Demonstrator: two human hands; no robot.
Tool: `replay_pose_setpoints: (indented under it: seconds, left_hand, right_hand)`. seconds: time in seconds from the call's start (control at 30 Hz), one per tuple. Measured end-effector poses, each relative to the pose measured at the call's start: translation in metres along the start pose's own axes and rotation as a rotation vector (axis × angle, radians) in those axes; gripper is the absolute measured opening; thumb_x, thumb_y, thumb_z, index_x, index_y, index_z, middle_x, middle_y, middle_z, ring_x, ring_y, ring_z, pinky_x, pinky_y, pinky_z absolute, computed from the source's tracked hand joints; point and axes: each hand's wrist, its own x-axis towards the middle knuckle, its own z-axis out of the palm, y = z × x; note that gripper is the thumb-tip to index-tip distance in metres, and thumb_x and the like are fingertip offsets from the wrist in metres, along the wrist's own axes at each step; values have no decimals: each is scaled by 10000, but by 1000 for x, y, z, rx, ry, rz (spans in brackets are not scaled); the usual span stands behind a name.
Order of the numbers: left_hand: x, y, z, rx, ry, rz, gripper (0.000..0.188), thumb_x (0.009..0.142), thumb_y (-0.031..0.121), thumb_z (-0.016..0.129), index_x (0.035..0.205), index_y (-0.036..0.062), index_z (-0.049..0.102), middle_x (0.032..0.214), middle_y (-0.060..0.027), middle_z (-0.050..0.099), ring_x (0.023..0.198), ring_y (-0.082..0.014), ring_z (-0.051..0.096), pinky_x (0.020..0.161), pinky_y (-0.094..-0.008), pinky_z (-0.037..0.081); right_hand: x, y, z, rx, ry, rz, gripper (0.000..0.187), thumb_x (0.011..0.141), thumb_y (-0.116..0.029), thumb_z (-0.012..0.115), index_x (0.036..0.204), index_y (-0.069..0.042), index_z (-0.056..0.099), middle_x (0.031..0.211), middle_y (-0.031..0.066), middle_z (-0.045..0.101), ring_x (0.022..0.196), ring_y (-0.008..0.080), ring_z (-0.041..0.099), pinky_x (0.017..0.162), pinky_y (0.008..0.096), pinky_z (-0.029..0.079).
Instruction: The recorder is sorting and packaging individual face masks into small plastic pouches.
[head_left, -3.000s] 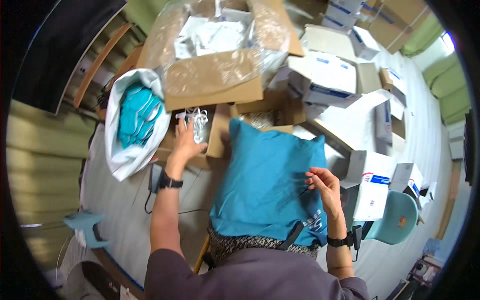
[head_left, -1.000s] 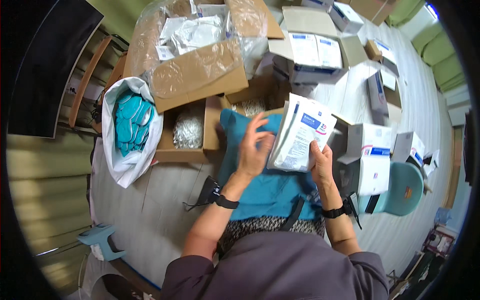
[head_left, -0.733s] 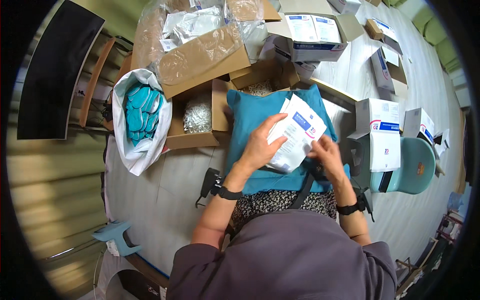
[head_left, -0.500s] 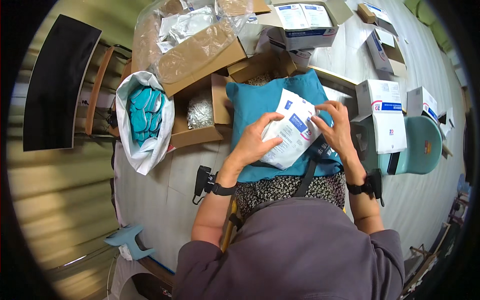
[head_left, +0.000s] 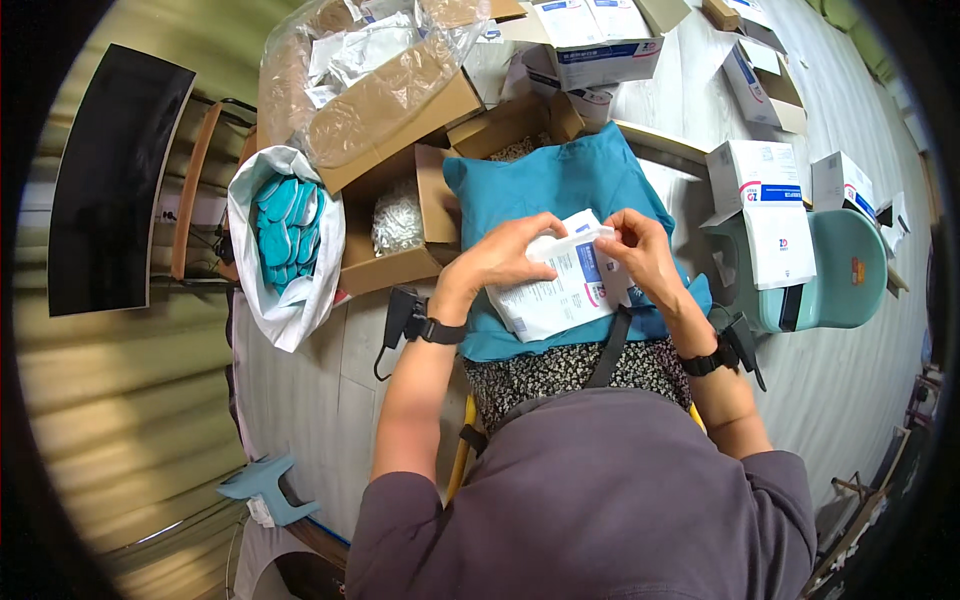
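A white printed packet [head_left: 548, 299] with a blue panel lies tilted over the teal cloth [head_left: 590, 170] on my lap. My left hand [head_left: 508, 252] grips its upper left edge, thumb on the face and fingers behind. At the upper right corner my right hand [head_left: 643, 252] pinches the packet's edge, which looks folded over there. Its other fingers are curled. What is inside the packet cannot be seen.
Left of my lap stands a white sack [head_left: 328, 262] of teal padded pieces. Ahead are an open carton [head_left: 438, 190] with clear-wrapped items and a plastic-lined carton [head_left: 395, 115] of silvery packets. To the right, a white box [head_left: 755, 170] and packet [head_left: 778, 250] rest by a teal stool [head_left: 850, 265].
The packet has turned clockwise and moved slightly down and left. My right hand has come in from above its face to pinch the top right corner. My left hand keeps its hold.
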Motion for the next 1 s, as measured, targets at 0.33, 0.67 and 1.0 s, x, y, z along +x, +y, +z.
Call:
replay_pose_setpoints:
  seconds: [0.33, 0.67, 1.0]
  left_hand:
    - [11, 20, 26, -51, 410, 115, 158, 816, 197, 769, 829, 43, 734, 783, -102, 607, 718, -273, 598, 617, -378, 467]
    - [-23, 85, 67, 447, 858, 665, 131, 716, 61, 766, 802, 39, 670, 687, -50, 548, 613, -215, 547, 519, -336, 439]
    - [-41, 85, 45, 209, 665, 232, 122, 855, 109, 696, 767, 30, 665, 727, -123, 566, 668, -303, 589, 586, -379, 454]
  right_hand:
    - [-1, -24, 12, 94, -8, 3, 170, 897, -147, 702, 810, -8, 660, 693, -25, 610, 636, 27, 497, 549, 217, 394]
    - [13, -22, 31, -296, 265, -30, 240, 772, -165, 753, 718, 36, 634, 580, 126, 574, 553, 132, 536, 532, 316, 433]
    - [15, 11, -2, -480, 50, -51, 219, 824, -128, 745, 749, 42, 629, 542, 50, 487, 543, 84, 436, 501, 316, 373]
